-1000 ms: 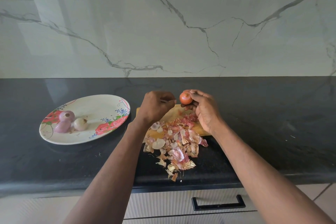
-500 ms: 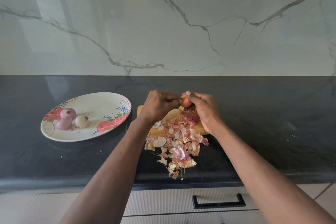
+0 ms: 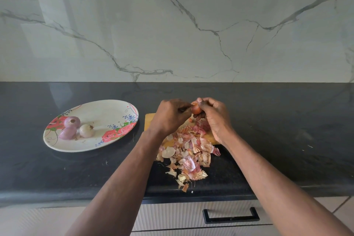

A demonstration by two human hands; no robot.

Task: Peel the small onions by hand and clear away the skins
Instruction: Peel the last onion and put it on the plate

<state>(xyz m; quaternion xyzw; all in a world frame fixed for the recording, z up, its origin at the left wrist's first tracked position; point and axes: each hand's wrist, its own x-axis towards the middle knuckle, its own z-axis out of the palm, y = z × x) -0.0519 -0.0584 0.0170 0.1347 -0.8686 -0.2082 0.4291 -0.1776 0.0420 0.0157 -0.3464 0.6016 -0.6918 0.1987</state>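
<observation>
Now | right hand (image 3: 214, 119) grips onion (image 3: 195, 109) | left hand (image 3: 169, 116) pinches its skin (above peels (image 3: 188, 151))

My left hand (image 3: 169, 116) and right hand (image 3: 215, 119) are both bare: I wear no gloves, and no rings show on the fingers that can be seen. Behind each hand the wrist is uncovered, with no watch, band or bracelet. Further back from the hands, both forearms are bare as far as the lower edge of the view, and no sleeve or cuff shows anywhere along them. The nails look short and unpainted.
</observation>
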